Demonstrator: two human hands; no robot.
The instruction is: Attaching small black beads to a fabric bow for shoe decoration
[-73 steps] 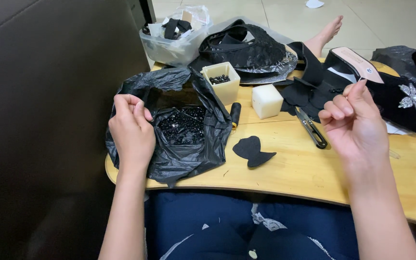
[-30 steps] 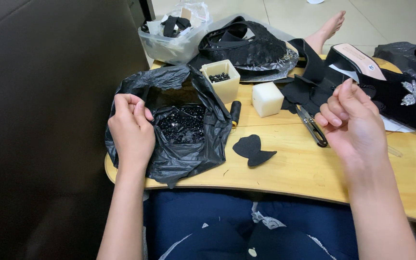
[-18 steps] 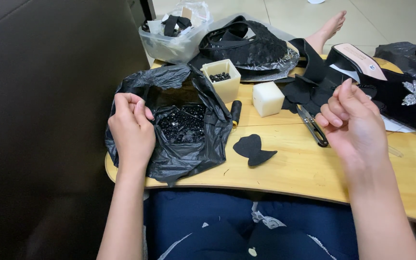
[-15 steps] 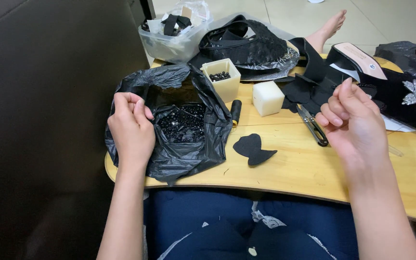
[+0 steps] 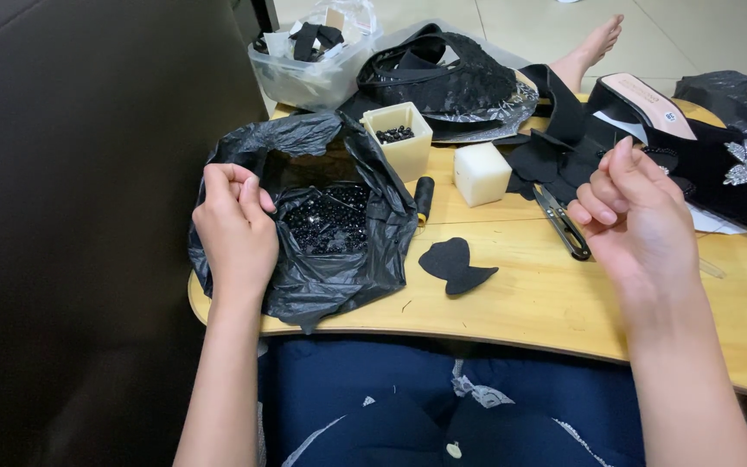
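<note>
Resting left hand on black bag | right hand raised, fingers curled

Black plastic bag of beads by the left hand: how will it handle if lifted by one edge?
The black plastic bag looks thin and crumpled, so probably floppy. Its mouth gapes over loose black beads, so tilting likely spills them. The left hand rests at its rim.

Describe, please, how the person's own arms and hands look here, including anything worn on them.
Both arms are bare to the frame's lower edge, with no sleeves in view. The left hand and right hand wear no gloves, and no rings, watch or bracelets show. The nails look short and unpainted.
</note>
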